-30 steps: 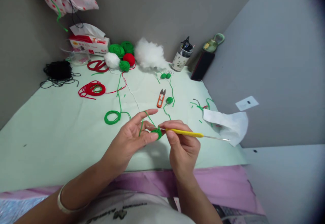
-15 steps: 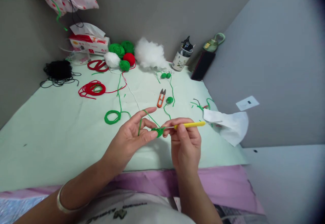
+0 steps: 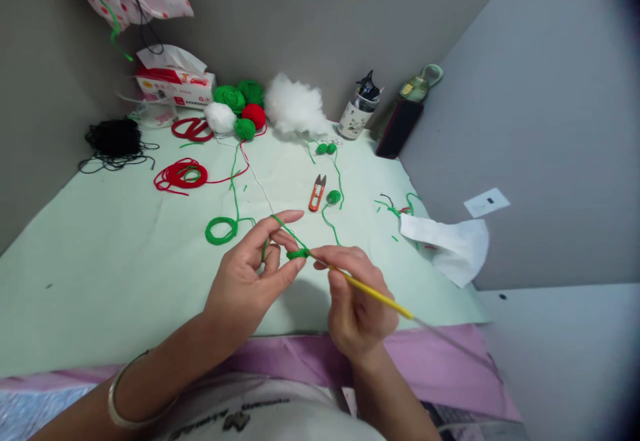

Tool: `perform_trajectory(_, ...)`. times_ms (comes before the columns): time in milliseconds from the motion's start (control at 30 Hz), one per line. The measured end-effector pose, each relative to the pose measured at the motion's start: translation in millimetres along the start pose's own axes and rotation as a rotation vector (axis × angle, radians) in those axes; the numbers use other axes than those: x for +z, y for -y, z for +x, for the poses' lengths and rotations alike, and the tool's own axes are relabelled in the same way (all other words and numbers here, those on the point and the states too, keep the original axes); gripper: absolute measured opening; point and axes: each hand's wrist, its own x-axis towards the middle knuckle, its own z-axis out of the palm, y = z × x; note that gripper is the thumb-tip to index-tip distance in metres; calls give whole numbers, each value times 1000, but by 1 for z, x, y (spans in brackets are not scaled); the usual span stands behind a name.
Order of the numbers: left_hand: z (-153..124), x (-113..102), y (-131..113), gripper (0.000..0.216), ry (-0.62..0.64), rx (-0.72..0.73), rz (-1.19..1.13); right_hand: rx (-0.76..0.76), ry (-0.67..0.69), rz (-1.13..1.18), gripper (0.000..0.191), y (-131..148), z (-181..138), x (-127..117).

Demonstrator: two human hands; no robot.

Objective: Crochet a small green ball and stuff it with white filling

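My left hand (image 3: 253, 274) pinches a small green crochet piece (image 3: 298, 253) between thumb and fingertips, with green yarn (image 3: 283, 226) looped over its raised index finger. My right hand (image 3: 357, 298) grips a yellow-handled crochet hook (image 3: 375, 294), its tip at the green piece and its handle slanting down to the right. The yarn trails back to a green coil (image 3: 221, 230) on the pale green table (image 3: 100, 254).
Orange thread snips (image 3: 317, 192) and small green crochet balls (image 3: 333, 196) lie beyond my hands. Yarn balls (image 3: 240, 104), white stuffing (image 3: 295, 104), a tissue box (image 3: 175, 84), red yarn (image 3: 181, 175), black yarn (image 3: 114, 138), a jar (image 3: 357, 116) and white paper (image 3: 453, 244) lie around.
The hook's handle has swung from pointing right to slanting down-right toward me. My right hand shifted lower, and the green piece rose slightly at my left fingertips.
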Motion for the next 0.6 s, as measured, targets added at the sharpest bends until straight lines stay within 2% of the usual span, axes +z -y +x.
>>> perform_trajectory(100, 1, 1, 1, 56, 21, -42, -126, -148, 86, -256, 46, -4, -6, 1)
perform_trajectory(167, 5, 0, 2, 60, 131, -150, -290, -199, 72, -324, 46, -6, -7, 2)
perform_trajectory(233, 10, -4, 2, 56, 238, -273, -428, -130, 13, -217, 38, -5, -4, 2)
perform_trajectory(300, 14, -8, 1, 48, 279, -329, -489, 56, -70, 18, 28, -4, 3, 2)
perform_trajectory(367, 15, -10, -1, 43, 270, -296, -493, 237, -135, 272, 21, -4, 11, 2)
perform_trajectory(433, 14, -9, -2, 41, 263, -242, -465, 324, -125, 417, 17, -5, 17, 4)
perform_trajectory(500, 12, -6, -1, 39, 251, -189, -427, 307, -81, 405, 15, -6, 19, 6)
perform_trajectory(600, 11, -2, 2, 39, 196, -128, -388, 191, -50, 200, 23, -5, 13, 9)
